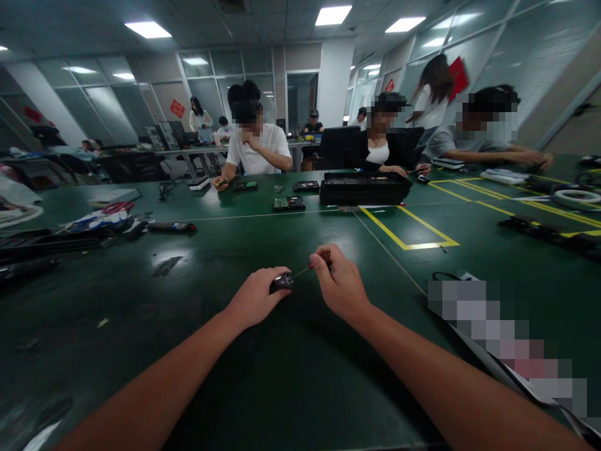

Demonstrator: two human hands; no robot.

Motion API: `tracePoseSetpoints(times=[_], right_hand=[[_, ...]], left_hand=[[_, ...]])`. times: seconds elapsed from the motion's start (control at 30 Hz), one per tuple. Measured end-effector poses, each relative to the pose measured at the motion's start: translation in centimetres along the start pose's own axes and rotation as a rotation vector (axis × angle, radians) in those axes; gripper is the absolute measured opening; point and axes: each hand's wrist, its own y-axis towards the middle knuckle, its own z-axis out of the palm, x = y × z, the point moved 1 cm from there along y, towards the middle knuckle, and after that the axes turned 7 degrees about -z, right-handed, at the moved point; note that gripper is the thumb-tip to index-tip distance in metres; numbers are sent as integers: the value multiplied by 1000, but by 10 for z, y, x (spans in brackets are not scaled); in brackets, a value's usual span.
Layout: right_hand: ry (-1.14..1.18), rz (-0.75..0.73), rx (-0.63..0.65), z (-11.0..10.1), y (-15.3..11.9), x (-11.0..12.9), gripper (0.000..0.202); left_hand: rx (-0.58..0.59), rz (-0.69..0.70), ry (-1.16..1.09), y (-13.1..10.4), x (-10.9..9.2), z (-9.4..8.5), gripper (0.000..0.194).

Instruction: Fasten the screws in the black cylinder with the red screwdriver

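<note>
Over the green table, my left hand (256,297) is closed around a small dark cylindrical part (282,282), its ridged or slotted end facing right. Most of that part's body is hidden by my fingers. Just to the right, my right hand (342,282) pinches a thin screwdriver (303,271) with a reddish handle. Its slim shaft slants down to the left, and the tip is at or very near the end of the dark part. Whether the tip touches is too small to tell.
A long black housing (364,190) and a circuit board (288,203) lie across the table. Tools and cables (110,213) are heaped at left, beside a dark cylindrical tool (171,227). A blurred-out sheet (498,338) lies at right. Several people sit opposite.
</note>
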Motion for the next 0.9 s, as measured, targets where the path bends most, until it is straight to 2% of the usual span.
tracePoseSetpoints(times=[0.33,0.53,0.67,0.9], right_hand=[[-23,5,8,1,0,0,18],[-115,34,-104,-1,1,-1,18],[-100,25,-116,-2,1,0,18],[-54,42,-121,-3,1,-1,18]], left_hand=[[13,1,11,0,-2,0,36],[-6,-60,-66,1,-5,-4,37],[-1,-53,-106,0,-5,-4,36],[-74,-143,-134,1,-2,-8,42]])
